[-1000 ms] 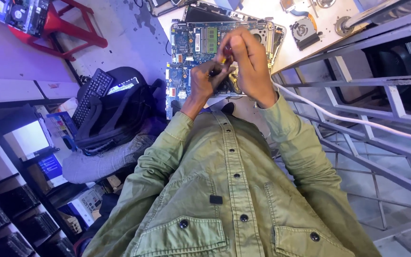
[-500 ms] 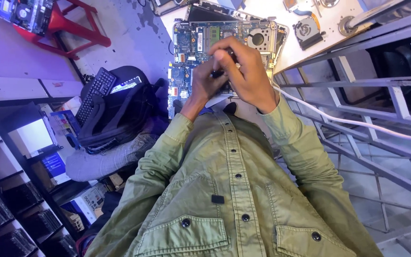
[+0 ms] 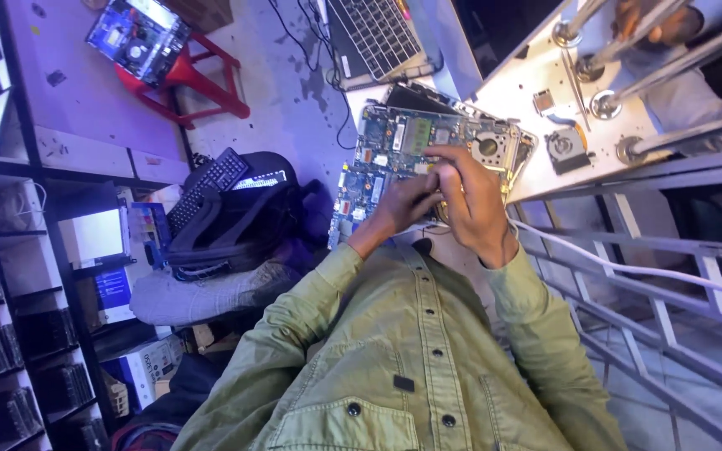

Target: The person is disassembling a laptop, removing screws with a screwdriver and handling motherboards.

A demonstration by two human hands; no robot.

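A laptop's opened base with its blue-green circuit board and round fan lies tilted at the edge of a white table. Both my hands meet over the board's near side. My left hand is pinched around a small dark tool whose tip is hidden between the hands. My right hand curls over the board, fingertips on it near the fan. My green shirt sleeves fill the lower part of the view.
An open laptop sits beyond the board. A loose fan lies on the table, where another person's hand shows. A black bag with a keyboard, a red stool, shelves at left, metal railings and a white cable surround me.
The view has tilted, so the board and my hands sit lower in frame. My hands stay together over the board, with the right hand's fingers now lower on it.
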